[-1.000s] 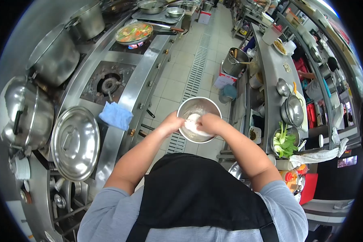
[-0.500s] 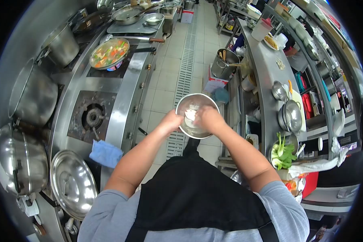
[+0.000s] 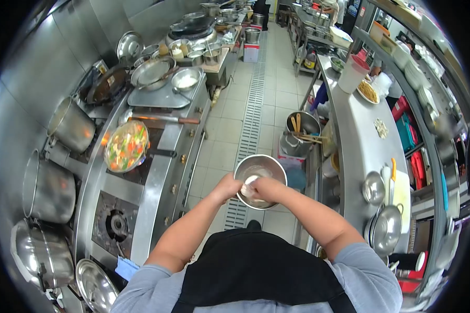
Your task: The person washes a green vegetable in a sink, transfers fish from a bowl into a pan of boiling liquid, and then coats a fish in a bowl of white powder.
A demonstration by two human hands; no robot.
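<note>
My left hand (image 3: 227, 188) grips the near-left rim of a round metal bowl (image 3: 271, 168), held out in front of the black apron over the floor. My right hand (image 3: 265, 190) reaches over the near-right rim into the bowl, its fingers curled down and closed. A white lump (image 3: 251, 179) shows beside those fingers, and pale, powdery residue coats the bowl's inner wall. What my right fingers hold is partly hidden by the hand itself.
On the left range, a pan of mixed vegetables (image 3: 126, 147) sits over a lit flame, near a bare burner (image 3: 116, 223) and large pots (image 3: 48, 189). The right counter holds metal bowls (image 3: 386, 229), an orange-handled knife (image 3: 393, 169) and a noodle plate (image 3: 368, 93). A stockpot (image 3: 296, 144) stands beyond the bowl.
The view has tilted up, so the bowl appears lower and more of the kitchen shows ahead. Inside the bowl, my right hand has shifted, with its fingers now more curled. My left hand still grips the rim.
</note>
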